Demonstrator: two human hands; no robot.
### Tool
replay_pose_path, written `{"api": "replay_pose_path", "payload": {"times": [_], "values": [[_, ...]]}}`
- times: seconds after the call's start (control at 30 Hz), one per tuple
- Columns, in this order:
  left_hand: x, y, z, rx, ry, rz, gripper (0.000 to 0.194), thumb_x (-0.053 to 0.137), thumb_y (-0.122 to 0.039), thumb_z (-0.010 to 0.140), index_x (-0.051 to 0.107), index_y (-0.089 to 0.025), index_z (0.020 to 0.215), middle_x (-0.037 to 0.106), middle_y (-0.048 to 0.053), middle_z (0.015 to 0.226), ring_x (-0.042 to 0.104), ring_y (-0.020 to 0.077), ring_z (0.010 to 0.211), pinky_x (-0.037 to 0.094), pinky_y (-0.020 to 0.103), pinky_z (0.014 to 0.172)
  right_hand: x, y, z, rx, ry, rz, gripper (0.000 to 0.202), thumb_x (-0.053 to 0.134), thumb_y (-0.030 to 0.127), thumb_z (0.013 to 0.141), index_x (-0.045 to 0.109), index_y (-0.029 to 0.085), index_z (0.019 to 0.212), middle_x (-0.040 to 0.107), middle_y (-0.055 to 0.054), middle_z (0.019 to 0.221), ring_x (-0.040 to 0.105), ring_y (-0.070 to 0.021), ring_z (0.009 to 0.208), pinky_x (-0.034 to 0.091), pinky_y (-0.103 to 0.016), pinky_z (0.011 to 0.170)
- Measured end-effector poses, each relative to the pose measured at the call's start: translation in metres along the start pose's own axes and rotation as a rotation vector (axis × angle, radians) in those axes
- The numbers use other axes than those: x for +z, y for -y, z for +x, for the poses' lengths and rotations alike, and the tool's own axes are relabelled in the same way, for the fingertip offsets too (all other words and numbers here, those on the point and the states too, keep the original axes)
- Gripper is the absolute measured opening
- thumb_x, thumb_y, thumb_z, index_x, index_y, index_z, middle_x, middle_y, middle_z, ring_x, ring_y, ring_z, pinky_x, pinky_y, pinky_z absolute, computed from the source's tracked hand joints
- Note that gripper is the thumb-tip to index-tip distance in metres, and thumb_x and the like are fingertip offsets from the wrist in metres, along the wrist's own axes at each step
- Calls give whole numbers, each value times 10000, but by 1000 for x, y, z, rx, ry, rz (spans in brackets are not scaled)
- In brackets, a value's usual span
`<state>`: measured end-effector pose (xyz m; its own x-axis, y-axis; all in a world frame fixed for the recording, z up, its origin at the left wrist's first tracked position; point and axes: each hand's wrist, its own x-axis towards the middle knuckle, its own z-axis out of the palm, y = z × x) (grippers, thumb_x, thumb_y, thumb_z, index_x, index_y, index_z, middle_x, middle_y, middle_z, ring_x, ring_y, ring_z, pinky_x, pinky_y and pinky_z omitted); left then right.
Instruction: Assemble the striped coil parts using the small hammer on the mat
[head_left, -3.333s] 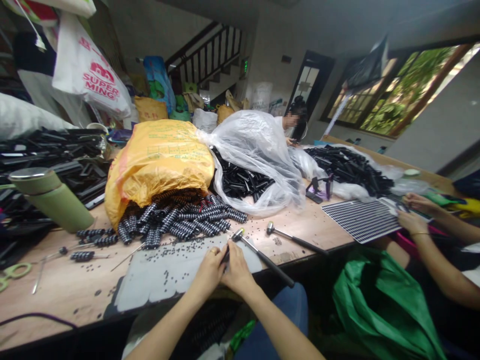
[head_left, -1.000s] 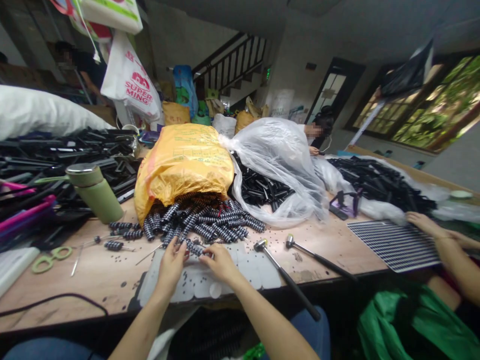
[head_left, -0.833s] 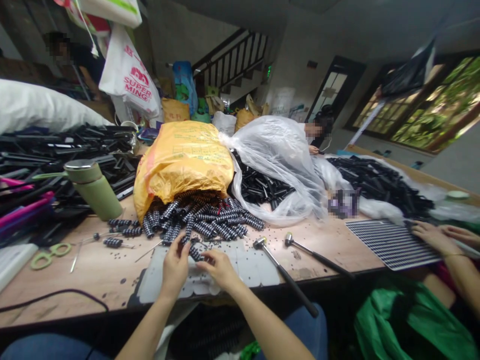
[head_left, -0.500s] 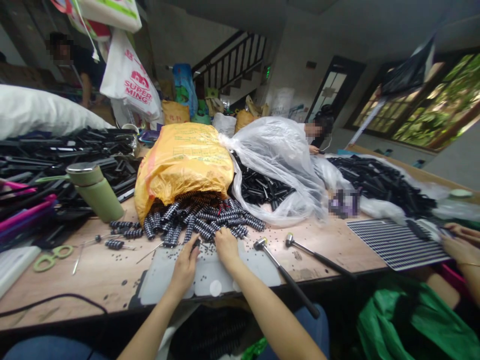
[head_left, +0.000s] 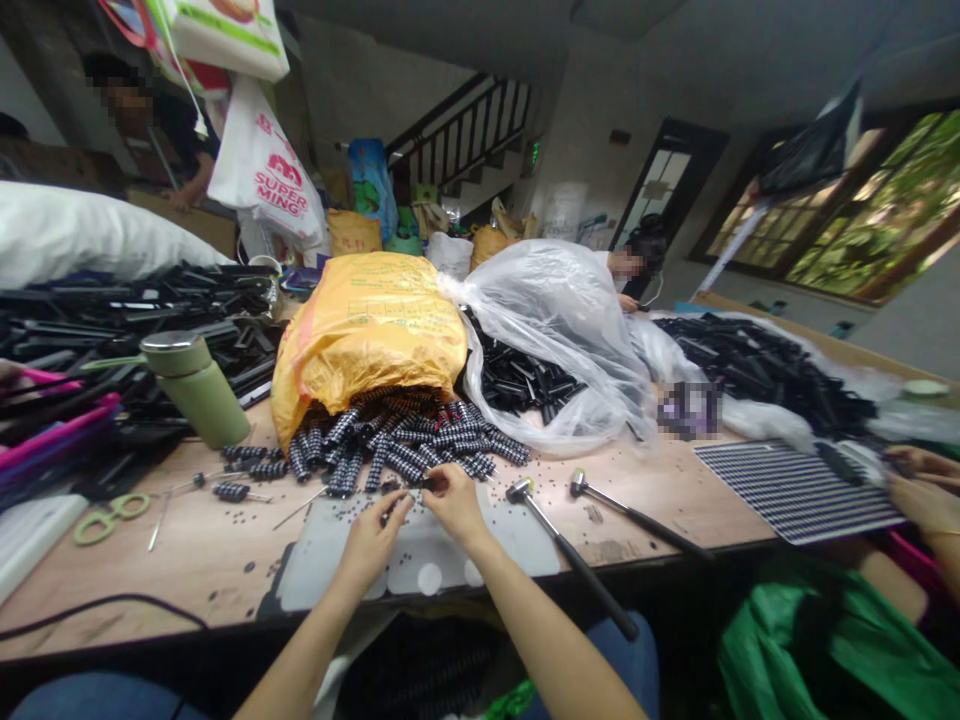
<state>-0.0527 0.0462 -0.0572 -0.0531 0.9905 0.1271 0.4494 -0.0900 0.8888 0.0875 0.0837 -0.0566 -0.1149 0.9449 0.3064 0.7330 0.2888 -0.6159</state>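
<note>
My left hand (head_left: 379,530) is over the grey mat (head_left: 322,560), its fingers closed around a small dark piece that is too small to name. Close beside it on the right, my right hand (head_left: 452,500) pinches another small dark thing between thumb and fingers, near the front of the pile. Black-and-white ribbed rods (head_left: 405,460) spill out of a yellow bag (head_left: 375,320) just behind both hands. Tiny dark bits lie scattered on the mat around my fingers.
Two hammers (head_left: 577,560) (head_left: 645,520) lie right of the mat. On the left are a green flask (head_left: 199,390), scissors (head_left: 112,518) and thin metal rods. A clear bag (head_left: 555,300) holds black parts. A co-worker's hands (head_left: 926,490) are by a checkered sheet (head_left: 787,490).
My right hand has turned, with its fingers now pinched and lifted. My left hand has moved slightly right and down, closer to it. The view has shifted a little.
</note>
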Motion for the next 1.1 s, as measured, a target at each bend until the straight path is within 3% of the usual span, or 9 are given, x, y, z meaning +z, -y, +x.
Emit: {"api": "replay_pose_path", "payload": {"times": [0.1,0.17,0.33,0.47,0.57,0.67,0.8,0.93,1.1], "values": [[7,-7,-3,111,50,112,396,451,-425,783,622,-176,1040,662,72,1030,591,224,989,448,372,878,-13,4,-16,-2,-32,357,184,538,120,692,592,155,864,617,-23,850,603,-109,723,506,-205,658],[13,-10,-6,157,84,134,397,438,-407,796,605,-180,1075,629,66,1105,563,212,1046,409,375,934,-20,5,-23,4,-45,494,194,535,110,673,611,159,844,635,-19,816,614,-123,722,518,-229,672],[20,-16,-10,190,141,185,394,441,-410,803,596,-190,1091,624,55,1115,568,201,1040,415,356,932,-33,1,-33,-34,-76,461,228,514,92,676,643,169,848,663,-27,816,624,-133,726,524,-238,682],[25,-17,-10,198,155,151,385,436,-417,798,606,-198,1065,637,55,1092,570,209,1035,424,367,920,-40,-1,-43,-189,-81,356,283,467,75,716,645,181,909,677,-45,916,623,-147,871,494,-270,812],[30,-13,-11,186,82,76,395,443,-413,785,590,-193,1079,645,66,1064,569,219,1029,440,368,896,-45,-1,-51,-301,-30,340,337,456,85,735,607,174,1023,643,-60,1056,580,-147,1009,441,-284,911],[29,-5,-16,106,-54,-56,430,433,-429,795,537,-182,1131,662,49,877,626,183,766,512,319,707,-45,-3,-50,-303,11,354,448,504,132,735,497,177,1181,530,-70,1231,488,-155,1133,401,-307,958],[17,5,-23,-76,-193,-259,440,419,-487,796,500,-186,1108,523,-34,646,465,91,444,405,208,389,-28,-10,-31,-181,-125,279,221,494,154,773,611,167,959,622,-76,1033,540,-159,1014,427,-308,898],[10,11,-25,-90,-194,-282,421,461,-514,766,517,-190,1030,447,-60,597,416,77,428,370,187,373,-18,-19,11,-206,-141,140,141,508,174,787,622,174,869,630,-56,965,538,-151,970,402,-286,900],[13,23,-26,-20,-225,-168,457,444,-530,769,546,-176,1039,495,-40,582,475,108,458,425,229,432,-55,-61,90,37,-220,0,200,473,154,804,591,151,965,584,-86,1076,480,-175,1069,328,-307,960]]}}
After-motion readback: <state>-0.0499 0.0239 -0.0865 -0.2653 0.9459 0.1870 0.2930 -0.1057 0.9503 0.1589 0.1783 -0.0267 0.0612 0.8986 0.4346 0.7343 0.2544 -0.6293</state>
